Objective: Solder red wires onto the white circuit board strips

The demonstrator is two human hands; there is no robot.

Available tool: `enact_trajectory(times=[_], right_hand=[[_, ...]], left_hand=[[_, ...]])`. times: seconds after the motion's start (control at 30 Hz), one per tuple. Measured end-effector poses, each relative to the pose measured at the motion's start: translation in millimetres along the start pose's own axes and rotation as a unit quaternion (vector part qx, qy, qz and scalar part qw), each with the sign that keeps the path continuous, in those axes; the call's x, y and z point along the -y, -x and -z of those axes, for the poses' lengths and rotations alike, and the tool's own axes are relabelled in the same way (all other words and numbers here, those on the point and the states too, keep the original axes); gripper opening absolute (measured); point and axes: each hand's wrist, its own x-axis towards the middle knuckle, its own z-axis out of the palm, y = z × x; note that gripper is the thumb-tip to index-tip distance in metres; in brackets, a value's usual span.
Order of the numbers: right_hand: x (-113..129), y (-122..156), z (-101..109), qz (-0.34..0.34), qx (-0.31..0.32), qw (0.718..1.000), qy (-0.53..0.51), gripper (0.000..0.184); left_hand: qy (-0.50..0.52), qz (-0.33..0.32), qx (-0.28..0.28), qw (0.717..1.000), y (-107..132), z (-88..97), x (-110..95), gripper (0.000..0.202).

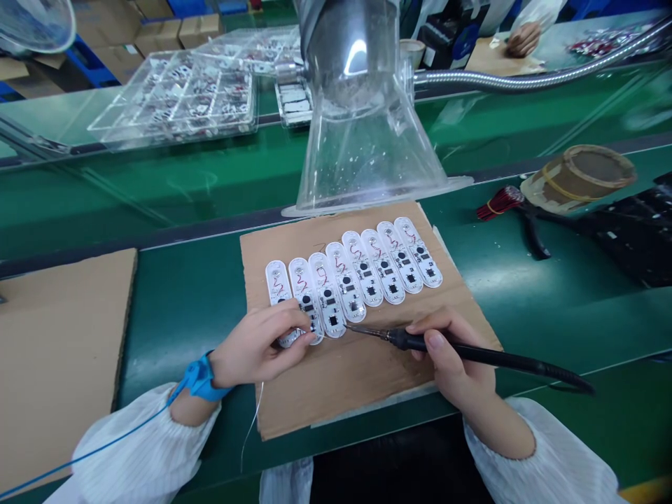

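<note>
Left grip: my left grip (260,343) is narrow, fingers curled down over the near ends of the leftmost boards; I cannot tell whether it pinches one board or only presses on them.
Right grip: my right grip (446,353) is closed in a pen hold on the black handle of a soldering iron (472,352).
Iron tip: the metal tip (367,330) points left, at the near end of the third board from the left, beside my left fingers. Contact with the board cannot be confirmed from this view.
Boards: a row of eight white circuit boards (357,269) lies side by side, each with a thin red wire and small black components, on a cardboard sheet (367,381).
Wrist: a blue antistatic strap (199,378) circles my left wrist, its cord running off to the near left.
Bench: the cardboard sheet sits on a green bench (567,336), with a second cardboard sheet (57,336) to the left.
Right side: red-handled pliers (533,234) lie beside a tape-wrapped roll (577,178).
Far side: a clear plastic fume hood (362,147) stands just beyond the boards. Clear trays of parts (178,98) sit to its left. A co-worker's hand (523,38) rests at the far right.
</note>
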Motion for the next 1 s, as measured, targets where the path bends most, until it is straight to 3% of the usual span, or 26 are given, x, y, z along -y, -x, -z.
enact_trajectory(times=[1.0], right_hand=[[5.1,-3.4,0.2,0.019,0.046,0.998,0.038,0.011]], left_hand=[[0.004,0.005,0.001,1.000,1.2,2.5,-0.8,0.005]])
